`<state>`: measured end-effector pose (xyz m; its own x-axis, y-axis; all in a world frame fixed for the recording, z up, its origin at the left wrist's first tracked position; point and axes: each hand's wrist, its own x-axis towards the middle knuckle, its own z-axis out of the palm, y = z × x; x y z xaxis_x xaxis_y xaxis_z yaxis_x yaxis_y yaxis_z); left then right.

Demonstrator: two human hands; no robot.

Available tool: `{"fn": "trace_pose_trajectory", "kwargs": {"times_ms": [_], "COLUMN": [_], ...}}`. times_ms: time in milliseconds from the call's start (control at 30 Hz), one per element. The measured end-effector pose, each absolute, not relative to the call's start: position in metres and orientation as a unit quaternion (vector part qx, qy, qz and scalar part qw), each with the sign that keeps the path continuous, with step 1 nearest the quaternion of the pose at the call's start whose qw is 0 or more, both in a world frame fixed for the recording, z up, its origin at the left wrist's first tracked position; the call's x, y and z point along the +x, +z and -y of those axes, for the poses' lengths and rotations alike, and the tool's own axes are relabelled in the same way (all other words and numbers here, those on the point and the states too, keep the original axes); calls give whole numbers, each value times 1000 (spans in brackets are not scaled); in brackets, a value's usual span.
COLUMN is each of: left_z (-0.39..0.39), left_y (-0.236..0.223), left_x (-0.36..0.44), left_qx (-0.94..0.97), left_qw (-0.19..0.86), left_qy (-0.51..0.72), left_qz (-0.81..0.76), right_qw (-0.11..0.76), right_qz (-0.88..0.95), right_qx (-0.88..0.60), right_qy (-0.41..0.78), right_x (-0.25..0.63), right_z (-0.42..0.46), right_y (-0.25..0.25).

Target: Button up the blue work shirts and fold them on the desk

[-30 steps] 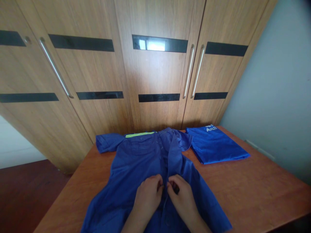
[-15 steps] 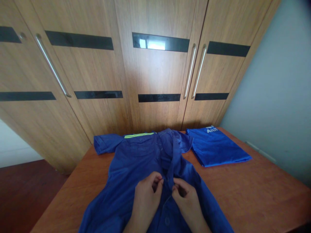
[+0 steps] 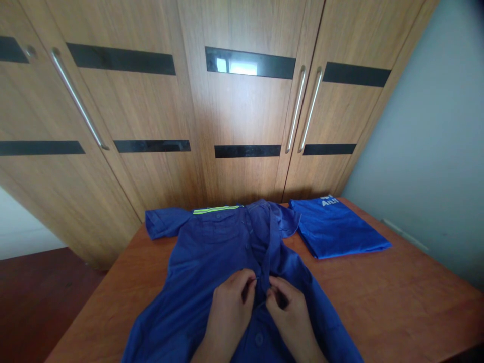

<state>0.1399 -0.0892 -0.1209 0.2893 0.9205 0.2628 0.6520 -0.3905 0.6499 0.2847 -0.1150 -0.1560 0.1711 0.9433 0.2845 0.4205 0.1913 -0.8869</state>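
A blue short-sleeved work shirt [image 3: 204, 262] with a yellow reflective stripe lies spread on the wooden table [image 3: 397, 297], collar away from me. My left hand [image 3: 229, 310] pinches the left edge of the shirt's front placket. My right hand [image 3: 289, 315] pinches the facing edge, fingers curled, the two hands almost touching at the middle of the shirt. A button shows just below my hands.
A second blue garment [image 3: 336, 227], folded flat with white lettering, lies at the table's back right. A wooden wardrobe [image 3: 242, 111] with long metal handles stands right behind the table. A grey wall is on the right, dark floor on the left.
Both hands stay pinched on the placket edges; they have shifted slightly, with small finger movements. The shirt lies as before.
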Motion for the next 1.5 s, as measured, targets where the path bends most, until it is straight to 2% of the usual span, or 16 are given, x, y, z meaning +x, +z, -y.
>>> {"fn": "trace_pose_trajectory", "kwargs": {"times_ms": [267, 633, 833, 1167, 1333, 1500], "left_z": [88, 88, 88, 92, 89, 87], "left_y": [-122, -127, -124, -118, -116, -116], "left_x": [140, 140, 141, 145, 144, 142], "left_qx": [796, 807, 795, 756, 724, 703], "left_qw": [209, 161, 185, 250, 280, 307], "left_qy": [298, 275, 287, 314, 326, 351], "left_qz": [-483, -497, -501, -517, -538, -537], "right_qw": [514, 483, 463, 450, 462, 472], "right_qz": [580, 598, 614, 630, 658, 650], "right_qx": [-577, -583, -576, -510, -480, -520], "right_qy": [257, 264, 276, 374, 352, 290], "right_x": [283, 280, 277, 272, 274, 277], "right_z": [116, 117, 119, 125, 126, 122], "right_y": [-154, -156, -157, -165, -164, -161]}}
